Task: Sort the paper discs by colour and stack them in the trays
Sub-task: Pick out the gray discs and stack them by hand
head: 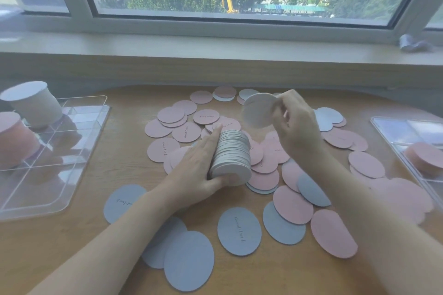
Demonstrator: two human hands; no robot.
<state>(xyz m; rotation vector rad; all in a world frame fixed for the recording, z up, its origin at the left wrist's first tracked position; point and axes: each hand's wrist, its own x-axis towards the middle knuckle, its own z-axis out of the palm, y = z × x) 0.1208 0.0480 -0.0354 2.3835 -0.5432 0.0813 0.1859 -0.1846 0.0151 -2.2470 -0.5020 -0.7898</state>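
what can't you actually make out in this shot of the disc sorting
- Head view: how many loose discs lie under the forearms; the arms hide them.
- Right clear plastic tray: cut off by the frame's edge.
- Handwriting on the pink paper discs: too small and blurred to read surely.
- Single grey disc held by the right hand: motion-blurred, any writing unreadable.
- Grey stack in the left hand: count unclear.

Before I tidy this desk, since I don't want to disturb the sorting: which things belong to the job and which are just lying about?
Part of the job:
left hand gripping the stack of grey discs
right hand pinching a single grey disc
loose pink discs and loose grey discs
left tray, right tray

Just lying about:
crumpled wrapper on the window sill
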